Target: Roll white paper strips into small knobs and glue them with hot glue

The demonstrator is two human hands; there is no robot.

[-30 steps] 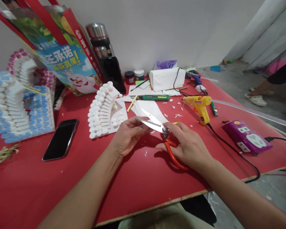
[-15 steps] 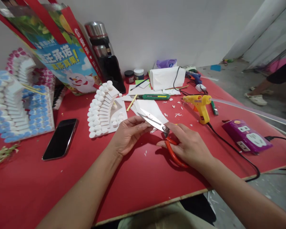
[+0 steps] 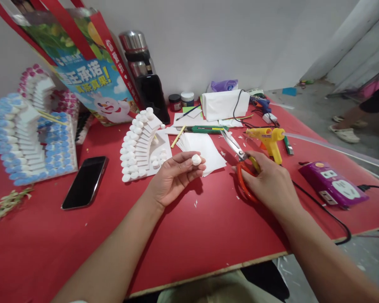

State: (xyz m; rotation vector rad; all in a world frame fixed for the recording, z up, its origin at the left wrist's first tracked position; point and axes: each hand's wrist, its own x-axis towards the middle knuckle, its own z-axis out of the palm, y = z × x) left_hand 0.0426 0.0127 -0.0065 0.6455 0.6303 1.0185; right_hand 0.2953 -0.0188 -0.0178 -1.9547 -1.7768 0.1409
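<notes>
My left hand (image 3: 173,176) hovers over the red table (image 3: 177,235) and pinches a small white foam ball (image 3: 196,159) between thumb and fingertips. My right hand (image 3: 270,183) grips red-handled scissors (image 3: 238,162), their blades together and pointing up-left, resting low on the table to the right of a stack of white sheets (image 3: 205,153). A white foam staircase model (image 3: 142,145) edged with similar balls stands just left of my left hand.
A black phone (image 3: 85,182) lies at left, near a blue-tipped foam model (image 3: 28,143). A yellow glue gun (image 3: 268,139), purple power strip (image 3: 331,185) and black cord lie at right. Bag, flask, jars and a white box stand at the back. Another person's legs (image 3: 350,120) show far right.
My right hand drew the scissors away to the right and down, blades closed. My left hand now shows the small white ball, which the blades had been over.
</notes>
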